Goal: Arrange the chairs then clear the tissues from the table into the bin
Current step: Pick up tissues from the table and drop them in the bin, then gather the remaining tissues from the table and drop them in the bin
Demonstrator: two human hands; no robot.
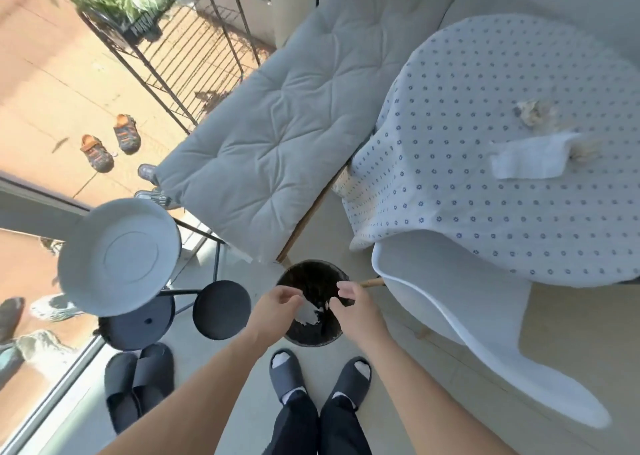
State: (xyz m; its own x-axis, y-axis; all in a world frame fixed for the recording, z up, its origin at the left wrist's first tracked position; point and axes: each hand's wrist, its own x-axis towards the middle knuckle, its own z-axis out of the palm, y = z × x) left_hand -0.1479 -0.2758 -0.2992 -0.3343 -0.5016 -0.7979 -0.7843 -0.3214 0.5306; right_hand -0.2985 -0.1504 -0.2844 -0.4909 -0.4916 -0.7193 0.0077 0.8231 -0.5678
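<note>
Both my hands hover over the round black bin (313,335) on the floor. A crumpled white tissue (310,312) sits between my left hand (277,304) and my right hand (349,299), touching the fingertips of both; whether it is gripped or falling is unclear. On the table with the dotted white cloth (485,108) at the right lie a flat white tissue (530,158) and two crumpled brownish tissues (531,113). A white shell chair (467,316) stands tucked against the table's near edge.
A grey cushioned bench (277,125) runs behind the bin. A small stand with a white round tray (119,257) and black discs (221,309) is to the left by the glass door. Black slippers (138,385) lie on the floor near my feet.
</note>
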